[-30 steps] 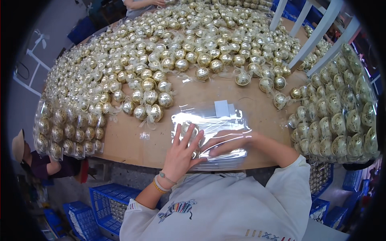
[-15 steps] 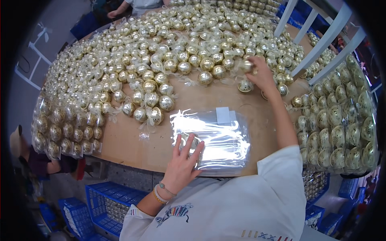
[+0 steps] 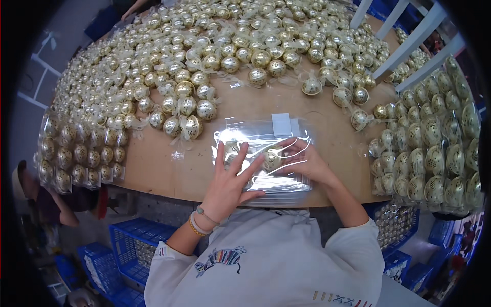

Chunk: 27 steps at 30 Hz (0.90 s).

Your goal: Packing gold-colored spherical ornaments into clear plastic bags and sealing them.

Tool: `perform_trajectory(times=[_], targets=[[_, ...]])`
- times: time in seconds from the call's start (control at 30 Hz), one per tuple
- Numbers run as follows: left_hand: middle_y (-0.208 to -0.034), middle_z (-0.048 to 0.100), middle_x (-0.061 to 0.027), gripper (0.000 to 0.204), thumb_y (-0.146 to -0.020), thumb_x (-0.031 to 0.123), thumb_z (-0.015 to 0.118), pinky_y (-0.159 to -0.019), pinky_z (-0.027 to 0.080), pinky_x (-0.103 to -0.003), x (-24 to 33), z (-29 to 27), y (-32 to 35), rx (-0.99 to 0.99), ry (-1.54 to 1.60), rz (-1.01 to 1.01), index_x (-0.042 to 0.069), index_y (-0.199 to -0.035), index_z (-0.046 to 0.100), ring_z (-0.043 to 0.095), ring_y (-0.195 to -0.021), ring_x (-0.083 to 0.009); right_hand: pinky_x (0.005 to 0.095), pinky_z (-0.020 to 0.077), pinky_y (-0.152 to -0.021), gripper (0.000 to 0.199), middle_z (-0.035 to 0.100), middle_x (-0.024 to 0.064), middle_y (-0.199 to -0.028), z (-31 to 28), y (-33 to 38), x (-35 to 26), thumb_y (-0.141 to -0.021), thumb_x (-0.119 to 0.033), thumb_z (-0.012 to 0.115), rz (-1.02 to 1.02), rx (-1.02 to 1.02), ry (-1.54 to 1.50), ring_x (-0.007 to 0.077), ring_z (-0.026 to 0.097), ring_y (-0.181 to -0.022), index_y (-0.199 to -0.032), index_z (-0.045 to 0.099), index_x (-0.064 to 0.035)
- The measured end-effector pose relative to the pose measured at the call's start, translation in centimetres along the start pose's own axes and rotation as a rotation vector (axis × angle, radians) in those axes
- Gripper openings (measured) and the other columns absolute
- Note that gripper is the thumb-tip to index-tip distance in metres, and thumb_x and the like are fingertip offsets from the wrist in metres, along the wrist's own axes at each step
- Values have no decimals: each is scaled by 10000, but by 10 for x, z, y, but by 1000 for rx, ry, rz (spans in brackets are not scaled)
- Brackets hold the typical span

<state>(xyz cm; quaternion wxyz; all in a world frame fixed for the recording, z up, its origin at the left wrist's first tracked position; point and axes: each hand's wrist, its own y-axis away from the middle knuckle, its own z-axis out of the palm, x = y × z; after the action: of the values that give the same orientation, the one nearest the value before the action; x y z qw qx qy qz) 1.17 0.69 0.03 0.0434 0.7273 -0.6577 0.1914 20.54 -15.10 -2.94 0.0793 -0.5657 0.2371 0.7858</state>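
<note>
My left hand [image 3: 227, 176] lies with fingers spread over a stack of clear plastic packs [image 3: 291, 181] at the table's near edge. Beneath its fingers, a gold bauble [image 3: 232, 151] with cut-out patterns shows in the top pack. My right hand [image 3: 307, 161] reaches over the pack's right part, fingers curled at a second gold bauble [image 3: 271, 160]. Glare and clear film partly hide that grip. A small white card [image 3: 281, 124] lies at the stack's far edge.
Many gold baubles with pale ribbons [image 3: 169, 66] cover the table's far side. Filled clear packs stand stacked at the left [image 3: 76, 153] and right [image 3: 429, 143]. A white slatted frame [image 3: 409, 43] rises at the far right. Blue crates [image 3: 128, 250] stand below the table.
My right hand has come back from the loose baubles to the clear pack, bringing a gold bauble beside the first. My left hand stays on the pack.
</note>
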Motion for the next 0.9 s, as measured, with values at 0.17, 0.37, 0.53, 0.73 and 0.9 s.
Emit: perform_trajectory(times=[0.17,0.37,0.53,0.73,0.9], targets=[[-1524,277,-155,802,-707,506,719,-1123,180,-595,0,0,3,0,-27,-30,229,-1409,446,178,-1364,-520,257,543,-607,683,654,101,-944,-4,1,9,-764,-60,770,-217,111,518,119,642,-743,-1361,443,-11],[-1498,298,-167,790,-729,464,721,-1126,177,-601,3,-8,-3,-41,-53,5,229,-1422,423,179,-1349,-540,237,551,-645,533,685,121,-948,15,-8,0,-886,-182,673,204,-71,-18,154,678,-795,-1330,442,1],[-1508,302,-134,838,-694,482,748,-1072,249,-613,6,-10,-2,-70,-130,-77,249,-1428,419,194,-1343,-547,266,550,-692,526,681,129,-967,18,-29,-19,-829,-127,720,239,-200,74,184,674,-798,-1248,479,78],[-1487,330,-137,890,-631,425,816,-1059,300,-586,3,-11,-4,-33,-34,-52,243,-1414,435,210,-1331,-558,368,455,-812,288,672,98,-931,-113,-53,-94,-755,-194,724,-393,835,1582,242,616,-895,-1009,640,-86],[-1466,351,-154,863,-631,364,830,-1093,286,-555,1,-8,-8,14,-22,-35,232,-1396,454,228,-1324,-555,423,324,-989,526,626,59,-1098,-135,-123,-81,-704,-280,782,-109,882,2002,249,512,-1101,-1158,565,-129]])
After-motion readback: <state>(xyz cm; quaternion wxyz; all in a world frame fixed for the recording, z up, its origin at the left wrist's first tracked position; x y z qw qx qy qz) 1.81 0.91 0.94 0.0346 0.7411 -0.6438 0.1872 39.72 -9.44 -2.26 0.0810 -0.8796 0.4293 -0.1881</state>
